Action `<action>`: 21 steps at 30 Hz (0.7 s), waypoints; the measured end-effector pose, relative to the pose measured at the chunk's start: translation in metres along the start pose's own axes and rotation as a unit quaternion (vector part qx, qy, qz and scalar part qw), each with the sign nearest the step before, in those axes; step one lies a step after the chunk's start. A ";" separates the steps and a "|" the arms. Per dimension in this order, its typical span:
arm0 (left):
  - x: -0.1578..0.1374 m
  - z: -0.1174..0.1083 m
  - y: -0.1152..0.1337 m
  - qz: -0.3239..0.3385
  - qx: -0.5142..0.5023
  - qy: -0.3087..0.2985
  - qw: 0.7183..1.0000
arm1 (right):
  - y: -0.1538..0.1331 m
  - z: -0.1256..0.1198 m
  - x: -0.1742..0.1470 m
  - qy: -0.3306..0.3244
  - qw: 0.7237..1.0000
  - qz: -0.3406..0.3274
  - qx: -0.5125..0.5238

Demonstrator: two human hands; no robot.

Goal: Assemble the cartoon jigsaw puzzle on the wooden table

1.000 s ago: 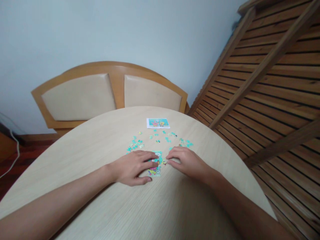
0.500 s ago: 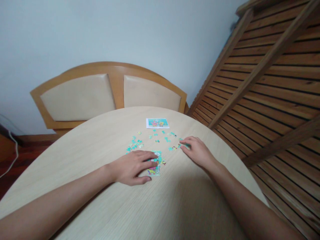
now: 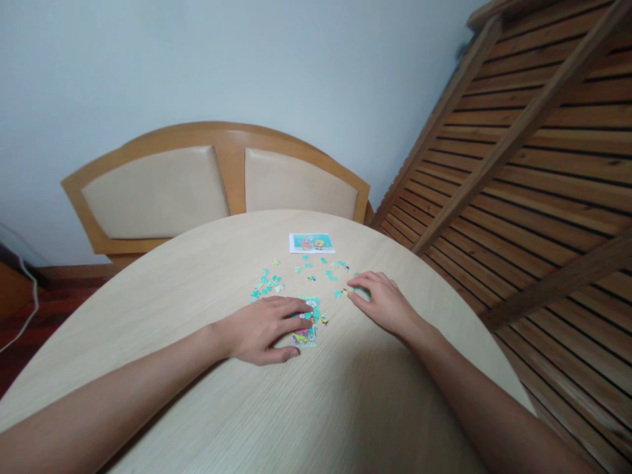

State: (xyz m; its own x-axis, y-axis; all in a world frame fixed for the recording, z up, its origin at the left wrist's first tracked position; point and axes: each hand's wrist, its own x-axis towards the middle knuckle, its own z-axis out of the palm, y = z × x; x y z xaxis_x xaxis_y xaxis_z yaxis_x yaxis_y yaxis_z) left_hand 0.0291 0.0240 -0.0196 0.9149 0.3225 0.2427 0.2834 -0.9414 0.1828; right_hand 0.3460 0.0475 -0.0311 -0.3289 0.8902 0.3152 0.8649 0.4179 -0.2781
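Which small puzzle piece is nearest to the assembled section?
The yellowish piece with dark marks, just right of the left hand; other scattered pieces lie farther.

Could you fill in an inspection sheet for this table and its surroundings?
Surface: pale wood-grain table, rounded far edge.
Things: rectangular, multicoloured puzzle section, partly covered; teal-and-white picture card beyond it.
Clutter: small, mostly teal jigsaw pieces, scattered.
Grip: left hand flat on puzzle section; right hand curled beside pieces, hold unclear.
Cables: thin white cable, far left.
Surroundings: pale wall; beige-panelled wooden seat back; brown slatted wooden frame, right.
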 end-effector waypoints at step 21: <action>-0.001 0.000 0.000 -0.003 0.000 -0.003 1.000 | -0.003 -0.018 -0.002 -0.062 0.990 -0.104 0.065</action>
State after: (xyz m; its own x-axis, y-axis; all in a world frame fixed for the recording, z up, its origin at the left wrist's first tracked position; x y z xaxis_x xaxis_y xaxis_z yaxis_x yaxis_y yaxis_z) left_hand 0.0283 0.0240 -0.0197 0.9151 0.3267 0.2365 0.2878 -0.9397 0.1845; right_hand 0.3505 0.0410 -0.0146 -0.5462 0.7945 0.2654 0.7201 0.6073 -0.3358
